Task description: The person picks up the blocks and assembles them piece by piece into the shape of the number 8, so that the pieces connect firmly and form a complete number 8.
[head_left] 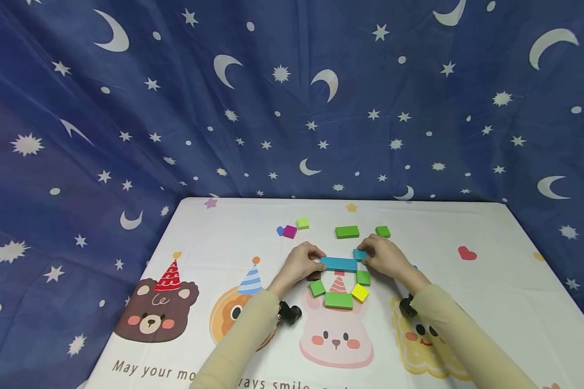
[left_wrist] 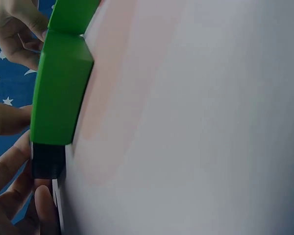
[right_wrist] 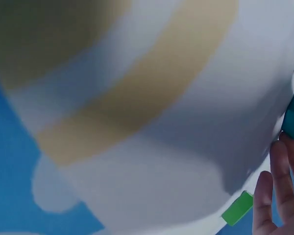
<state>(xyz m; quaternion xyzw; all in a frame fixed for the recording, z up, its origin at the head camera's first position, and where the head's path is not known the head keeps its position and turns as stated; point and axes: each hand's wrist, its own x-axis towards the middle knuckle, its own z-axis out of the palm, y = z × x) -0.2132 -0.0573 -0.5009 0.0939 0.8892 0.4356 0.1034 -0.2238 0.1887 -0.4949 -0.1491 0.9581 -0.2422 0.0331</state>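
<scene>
My left hand (head_left: pixel 299 265) grips the left end of a long blue block (head_left: pixel 339 264), thumb at its near side. A small blue block (head_left: pixel 359 254) is pinched by my right hand (head_left: pixel 388 258) at the long block's far right corner. Below them, blocks form a rough ring: a brown block (head_left: pixel 314 276) partly under the left hand, a green block (head_left: pixel 317 288), a long green block (head_left: pixel 338 301), a yellow block (head_left: pixel 360 293) and another green block (head_left: pixel 363 278). In the right wrist view, the fingers (right_wrist: pixel 281 171) touch the teal-looking small block (right_wrist: pixel 292 117).
Farther back lie a magenta block (head_left: pixel 290 232), a light green block (head_left: pixel 303 223), a long green block (head_left: pixel 347 232) and a small green block (head_left: pixel 383 232). The white printed tablecloth (head_left: pixel 506 302) meets a blue starry curtain (head_left: pixel 292 108) behind and at the left.
</scene>
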